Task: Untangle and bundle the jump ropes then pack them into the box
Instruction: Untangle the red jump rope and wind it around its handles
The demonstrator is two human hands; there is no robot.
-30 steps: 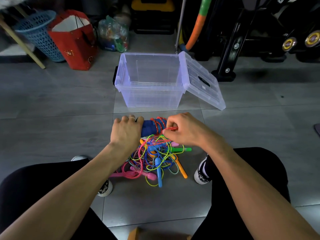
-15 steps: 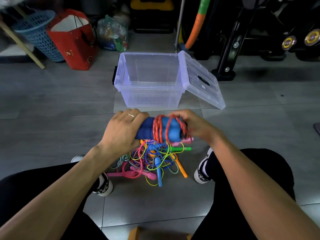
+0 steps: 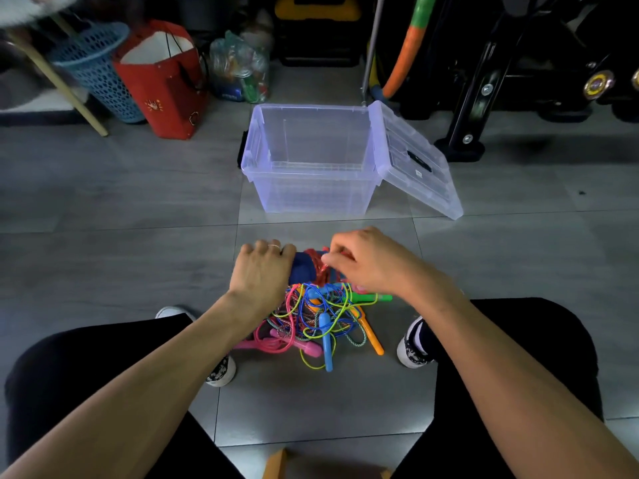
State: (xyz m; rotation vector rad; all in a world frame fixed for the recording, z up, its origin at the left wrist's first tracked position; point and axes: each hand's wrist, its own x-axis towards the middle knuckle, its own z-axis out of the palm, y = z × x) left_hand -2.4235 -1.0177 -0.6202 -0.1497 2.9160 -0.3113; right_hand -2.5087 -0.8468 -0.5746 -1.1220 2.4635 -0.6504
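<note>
My left hand (image 3: 261, 271) grips the blue foam handles (image 3: 303, 267) of a jump rope. Its red cord (image 3: 320, 267) is wound round those handles. My right hand (image 3: 366, 261) pinches the red cord at the bundle's right side. Just below my hands lies a tangled pile of jump ropes (image 3: 321, 316) in pink, blue, yellow, green and orange on the grey floor between my feet. A clear plastic box (image 3: 256, 160) stands open beyond my hands, nothing inside, with its lid (image 3: 415, 157) leaning off the right side.
A red paper bag (image 3: 162, 81), a blue mesh basket (image 3: 96, 67) and a plastic bag of items (image 3: 242, 67) stand at the back left. Black exercise equipment (image 3: 484, 81) stands at the back right. My knees frame the pile on both sides.
The blue-handled bundle was lifted and turned half a second ago; now it sits lower again, and my right hand has come over its right end, pinching the red cord.
</note>
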